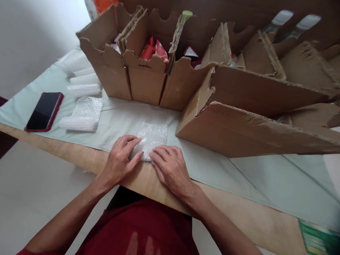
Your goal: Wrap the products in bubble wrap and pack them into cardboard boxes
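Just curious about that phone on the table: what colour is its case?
The phone has a red case around a dark screen, seen best in the head view.

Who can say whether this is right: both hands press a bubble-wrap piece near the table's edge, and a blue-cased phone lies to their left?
Not quite: the head view shows the phone has a red case, not blue. The left hand and right hand do press the bubble-wrap piece near the table edge.
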`<state>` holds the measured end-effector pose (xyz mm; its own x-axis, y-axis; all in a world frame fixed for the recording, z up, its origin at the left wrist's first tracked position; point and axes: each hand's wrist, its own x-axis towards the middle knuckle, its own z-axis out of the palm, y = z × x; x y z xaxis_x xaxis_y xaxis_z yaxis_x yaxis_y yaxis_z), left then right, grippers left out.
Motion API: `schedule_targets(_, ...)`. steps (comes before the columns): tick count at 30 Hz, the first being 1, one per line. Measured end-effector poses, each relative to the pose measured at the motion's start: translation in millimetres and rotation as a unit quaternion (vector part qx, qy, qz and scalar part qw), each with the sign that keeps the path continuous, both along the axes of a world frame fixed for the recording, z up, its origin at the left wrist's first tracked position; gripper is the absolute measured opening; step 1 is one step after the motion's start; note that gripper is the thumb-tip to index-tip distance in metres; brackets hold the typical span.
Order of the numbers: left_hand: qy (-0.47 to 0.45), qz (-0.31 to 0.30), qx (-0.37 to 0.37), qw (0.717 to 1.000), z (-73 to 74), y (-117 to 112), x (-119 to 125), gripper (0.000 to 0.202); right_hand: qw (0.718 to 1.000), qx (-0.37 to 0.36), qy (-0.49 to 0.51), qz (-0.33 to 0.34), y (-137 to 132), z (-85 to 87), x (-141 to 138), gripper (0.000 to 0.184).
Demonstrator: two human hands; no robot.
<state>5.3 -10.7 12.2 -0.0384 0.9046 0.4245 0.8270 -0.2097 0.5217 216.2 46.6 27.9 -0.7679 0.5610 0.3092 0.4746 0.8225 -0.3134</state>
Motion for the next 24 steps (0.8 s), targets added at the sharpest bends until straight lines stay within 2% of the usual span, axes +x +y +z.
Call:
schedule_targets(4,0.006,-0.091,0.005,0.996,11.7,-18.3,-2.7,0.038,0.996,-0.077,0.040,-0.003,1.0,1.9,1.4,0.024)
schedule_targets(6,-0.015,-0.109,-0.013,0.994,15.6,-22.3,-4.0,0.039,0.991,-0.121,0.053,-0.003,-0.1,4.7,4.3,0.023)
schedule_targets(8,-0.029,-0.095,-0.026,0.995,14.4,-18.8,-4.2,0.039,0.990,-0.123,0.058,-0.021,-1.1,7.0,6.6,0.022)
schedule_targets(12,0.006,-0.029,-0.019,0.999,0.7,5.4,-1.3,0.032,0.996,-0.009,0.055,-0.064,-3.0,9.6,5.8,0.022)
schedule_targets(16,-0.011,0.019,-0.035,0.999,-3.6,18.4,0.3,0.029,0.999,0.013,-0.021,-0.025,-1.5,6.1,-1.8,0.025)
schedule_targets(18,-0.070,0.052,-0.037,0.996,2.4,10.4,0.8,0.029,0.999,-0.004,-0.025,-0.022,2.9,1.4,-4.9,0.023)
schedule_targets(20,-0.169,0.089,-0.056,0.980,10.9,-5.4,3.0,0.031,0.998,-0.043,0.021,-0.044,7.9,-2.5,-5.7,0.020)
schedule_targets(22,-0.296,0.107,-0.107,0.943,18.2,-22.8,8.8,0.033,0.987,-0.106,0.089,-0.081,10.1,-3.4,-4.2,0.020)
schedule_targets(24,-0.410,0.091,-0.172,0.891,22.2,-35.1,18.9,0.037,0.965,-0.179,0.151,-0.119,7.2,-0.3,-1.7,0.020)
